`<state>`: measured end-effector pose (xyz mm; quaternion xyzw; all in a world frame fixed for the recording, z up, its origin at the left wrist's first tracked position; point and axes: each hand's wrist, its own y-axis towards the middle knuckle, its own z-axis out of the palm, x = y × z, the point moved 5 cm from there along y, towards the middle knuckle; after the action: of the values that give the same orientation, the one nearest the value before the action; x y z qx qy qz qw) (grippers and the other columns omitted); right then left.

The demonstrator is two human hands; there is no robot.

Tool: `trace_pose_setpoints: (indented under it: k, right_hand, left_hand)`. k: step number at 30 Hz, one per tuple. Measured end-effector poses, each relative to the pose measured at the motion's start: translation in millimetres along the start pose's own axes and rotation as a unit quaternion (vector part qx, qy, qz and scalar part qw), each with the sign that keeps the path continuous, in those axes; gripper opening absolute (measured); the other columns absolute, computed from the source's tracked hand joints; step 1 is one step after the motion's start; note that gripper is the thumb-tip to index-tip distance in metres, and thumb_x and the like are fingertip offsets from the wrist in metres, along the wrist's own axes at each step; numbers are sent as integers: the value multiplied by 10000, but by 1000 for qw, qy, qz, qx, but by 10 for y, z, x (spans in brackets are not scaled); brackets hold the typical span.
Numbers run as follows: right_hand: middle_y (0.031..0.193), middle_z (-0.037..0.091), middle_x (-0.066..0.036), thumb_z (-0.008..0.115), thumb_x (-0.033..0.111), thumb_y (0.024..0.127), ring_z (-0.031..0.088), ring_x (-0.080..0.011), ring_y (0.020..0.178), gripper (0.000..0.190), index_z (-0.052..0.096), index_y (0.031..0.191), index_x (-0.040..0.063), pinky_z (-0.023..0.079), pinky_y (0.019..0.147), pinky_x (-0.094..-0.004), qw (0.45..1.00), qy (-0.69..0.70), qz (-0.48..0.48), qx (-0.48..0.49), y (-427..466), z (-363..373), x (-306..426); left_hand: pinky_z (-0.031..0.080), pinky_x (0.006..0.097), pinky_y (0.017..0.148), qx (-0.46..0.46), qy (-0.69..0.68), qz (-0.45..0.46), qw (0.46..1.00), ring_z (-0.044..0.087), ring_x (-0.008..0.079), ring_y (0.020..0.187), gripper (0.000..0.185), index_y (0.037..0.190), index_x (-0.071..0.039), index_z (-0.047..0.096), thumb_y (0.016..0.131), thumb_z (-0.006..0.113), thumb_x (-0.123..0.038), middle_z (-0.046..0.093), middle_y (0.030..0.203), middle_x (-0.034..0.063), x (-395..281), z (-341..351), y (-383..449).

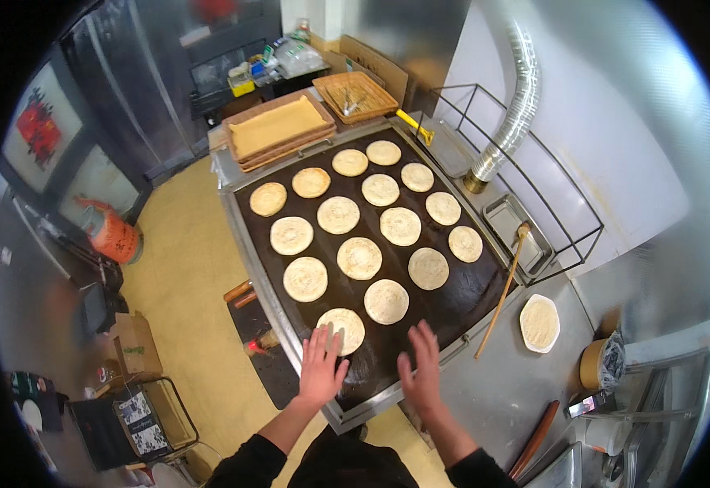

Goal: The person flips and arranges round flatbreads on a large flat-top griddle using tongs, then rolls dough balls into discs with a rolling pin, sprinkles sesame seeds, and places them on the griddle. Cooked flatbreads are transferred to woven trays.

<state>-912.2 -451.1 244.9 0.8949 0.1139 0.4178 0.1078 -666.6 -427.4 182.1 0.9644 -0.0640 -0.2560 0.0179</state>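
Observation:
Before me is a dark flat griddle [471, 293] with a metal frame, bearing several round flatbreads [359, 258]. Some at the far left look more golden; the others are pale with a floury surface. My left hand [322, 369] is palm down with its fingertips over the near edge of the closest flatbread [347, 332]. Whether they touch it, I cannot tell. My right hand [422, 369], its fingers apart and holding nothing, hovers over the griddle's near right edge. A single flatbread [387, 301] lies just beyond it.
A long wooden-handled brush [501, 293] leans from a metal tray [529, 253] on the right. On the steel counter [489, 390] is a white bowl of pale powder [539, 323]. Wicker baskets [282, 131] stand beyond the griddle. A black wire rack [565, 229] rises along the right side.

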Motion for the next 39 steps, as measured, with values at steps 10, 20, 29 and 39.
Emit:
trace_pose_setpoints:
  k: [10, 20, 29, 39]
  right_hand:
    - [1547, 523, -249, 724, 55, 956, 511, -425, 1457, 486, 631, 1432, 22, 420, 1223, -493, 985, 15, 167, 37, -2502, -349, 180]
    - [1281, 651, -129, 701, 53, 1005, 684, -211, 1084, 336, 681, 1334, -13, 573, 955, -338, 988, 15, 151, 9, -2512, 913, 943]
    - [1242, 708, -86, 744, 131, 1044, 700, -149, 1029, 360, 698, 1384, 22, 568, 944, -311, 913, 291, 275, 85, -563, 3767, 2234]
    - [1220, 745, -91, 663, 81, 1092, 738, -176, 1048, 356, 615, 1424, -38, 584, 966, -315, 863, 369, 315, 141, 1334, 4842, 2791]
  left_hand:
    - [394, 554, 1258, -13, 44, -122, 992, 483, 436, 1501, 601, 1535, -80, 598, 971, 714, -257, 550, 1601, 207, 1553, -714, -2640]
    - [499, 439, 1162, 461, -73, -414, 782, 639, 362, 1384, 482, 1463, -146, 711, 1033, 669, -360, 710, 1455, 161, 4397, -531, -5498]
    - [568, 472, 1090, 273, -178, -511, 796, 704, 345, 1292, 644, 1539, -27, 630, 1070, 612, -469, 725, 1429, 193, 6267, -1514, -4789]
    - [638, 406, 890, 258, -228, -514, 786, 770, 244, 1008, 496, 1443, -13, 680, 1141, 550, -384, 786, 1207, 149, 8154, -2236, -3242]
